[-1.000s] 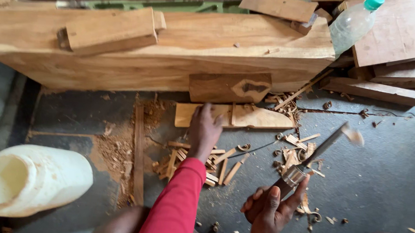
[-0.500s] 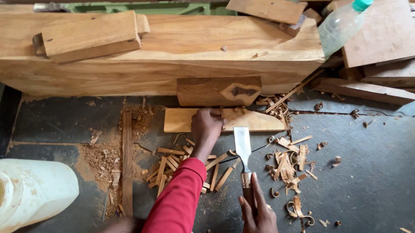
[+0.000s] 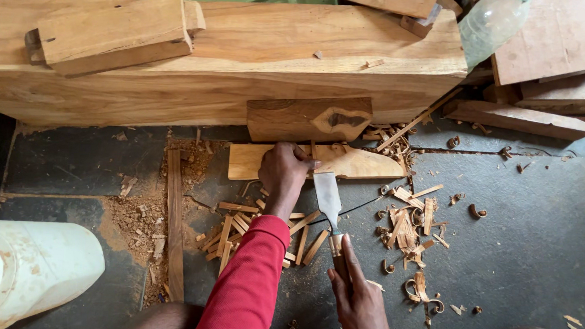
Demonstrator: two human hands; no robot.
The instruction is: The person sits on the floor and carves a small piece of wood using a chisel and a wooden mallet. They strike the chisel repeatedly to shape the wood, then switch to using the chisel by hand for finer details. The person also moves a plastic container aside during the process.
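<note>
Right hand [image 3: 360,301] clamped round the chisel [image 3: 330,210] handle, left hand [image 3: 284,174] pressing down on the small flat board [image 3: 359,165] at mid-frame.

Chisel blade points up the frame, its broad steel tip just beside the left fingers at the board's near edge; whether it bites the wood cannot be told. Left fingers are curled together on the board, a red sleeve [image 3: 249,282] trailing down to the bottom edge. Behind the board a dark-knotted block [image 3: 308,117] leans against a long thick timber beam [image 3: 244,62] across the upper frame. Chips and curled shavings [image 3: 409,224] litter the dark floor right of centre; a white plastic jug [image 3: 27,271] sits lower left.
</note>
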